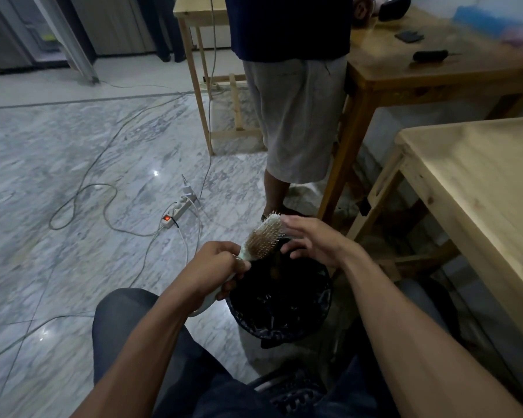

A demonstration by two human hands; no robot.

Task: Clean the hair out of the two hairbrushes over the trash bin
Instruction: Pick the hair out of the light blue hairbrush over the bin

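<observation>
fingers [224, 251] of left hand [215, 267] curled tight round the handle of a pale hairbrush [261, 239], bristle pad tilted up and away, tan hair matted in the bristles. right hand [310, 239] fingers spread and relaxed, gripping nothing, just beside the brush head; cannot tell if they touch it. brush sits over the trash bin [320, 303], black liner, on the floor between the knees. second dark brush [429, 55] lies on the far wooden surface [390, 64], well apart. another person stands by that surface. power strip [175, 214] and cables on the marble floor.
</observation>
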